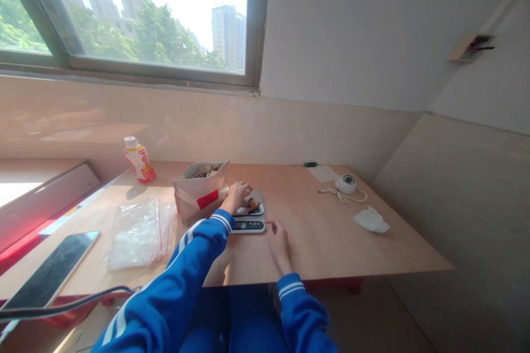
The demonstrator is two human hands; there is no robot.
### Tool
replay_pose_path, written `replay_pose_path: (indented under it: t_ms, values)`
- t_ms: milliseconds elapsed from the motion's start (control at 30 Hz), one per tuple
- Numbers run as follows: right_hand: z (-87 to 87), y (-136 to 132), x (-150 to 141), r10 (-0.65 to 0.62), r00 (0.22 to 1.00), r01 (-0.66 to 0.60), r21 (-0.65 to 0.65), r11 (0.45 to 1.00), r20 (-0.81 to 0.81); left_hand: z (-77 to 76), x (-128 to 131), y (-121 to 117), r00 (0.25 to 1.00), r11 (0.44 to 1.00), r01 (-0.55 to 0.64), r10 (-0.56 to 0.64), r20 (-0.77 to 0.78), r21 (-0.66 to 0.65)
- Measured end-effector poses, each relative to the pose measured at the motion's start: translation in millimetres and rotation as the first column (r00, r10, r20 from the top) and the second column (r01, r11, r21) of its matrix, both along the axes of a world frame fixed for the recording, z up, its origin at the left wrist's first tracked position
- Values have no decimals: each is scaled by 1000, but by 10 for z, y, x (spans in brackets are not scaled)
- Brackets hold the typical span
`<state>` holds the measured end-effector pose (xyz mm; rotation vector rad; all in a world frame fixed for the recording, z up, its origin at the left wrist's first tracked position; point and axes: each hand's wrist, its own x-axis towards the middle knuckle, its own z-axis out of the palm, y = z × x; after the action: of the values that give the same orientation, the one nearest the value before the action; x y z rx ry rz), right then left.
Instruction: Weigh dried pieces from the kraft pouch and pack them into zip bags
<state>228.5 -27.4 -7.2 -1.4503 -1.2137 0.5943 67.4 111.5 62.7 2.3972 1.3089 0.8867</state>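
Note:
A small kitchen scale (249,225) lies on the table, its dark display and buttons facing me. On its metal plate rests a brown, dried-looking piece (253,206), too small to name surely. My left hand (237,196) hovers over the plate's left side, fingers apart and slightly bent, with nothing visible in them. At the scale's lower right corner is my right hand (279,236), fingers loosely curled and the index fingertip at the scale's edge. Left of the scale stands an open pale pouch (192,198) with a red label; brownish contents show at its mouth.
Clear zip bags (136,234) lie left of the pouch, near a phone (53,270) and a cable (83,306). A drink bottle (139,160) stands behind. At right are a white round device (345,183) with a cord, crumpled tissue (371,220), paper (323,173) and a green-handled tool (310,164).

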Motion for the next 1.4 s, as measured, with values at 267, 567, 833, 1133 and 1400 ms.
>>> replay_pose_path:
  t_ms: [267, 567, 833, 1133, 1400]
  values:
    - [45, -20, -3, 2, 1000, -2, -12, 1000, 7, -63, -20, -175, 996, 994, 53, -46, -82, 92]
    - [44, -11, -4, 5, 1000, -5, 10, 1000, 14, 26, 15, -376, 957, 982, 170, -146, -251, 76]
    - [113, -41, -23, 4, 1000, -4, 4, 1000, -5, 509, 94, -696, 999, 933, 28, -10, -52, 358]
    - [169, -67, -37, -22, 998, 20, -41, 999, -54, 1419, -565, -785, 946, 917, -324, 312, 86, 233]
    - [148, -69, -21, -10, 999, 9, -46, 999, -33, 1566, -800, -489, 929, 932, -348, 329, -171, -98]
